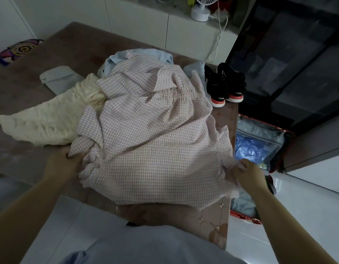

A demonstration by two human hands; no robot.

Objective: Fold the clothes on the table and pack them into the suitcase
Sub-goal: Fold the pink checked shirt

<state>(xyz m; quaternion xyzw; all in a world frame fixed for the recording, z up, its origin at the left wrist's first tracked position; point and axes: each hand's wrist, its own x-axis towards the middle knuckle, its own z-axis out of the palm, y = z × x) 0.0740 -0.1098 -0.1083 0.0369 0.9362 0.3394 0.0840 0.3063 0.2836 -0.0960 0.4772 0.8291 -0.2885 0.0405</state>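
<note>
Hands (62,161) (249,175) at checked garment (155,140) corners

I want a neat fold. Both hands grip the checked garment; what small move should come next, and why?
Probably draw the left hand and right hand apart to spread the checked garment flat: it lies rumpled, over the cream garment, so folding now would trap creases.

The person wears a pale blue-grey top (155,248) (plain, soft cloth, seen only along the bottom edge of the view). The left forearm (31,206) and right forearm (279,216) are bare down to the left hand (63,161) and right hand (248,172).
</note>
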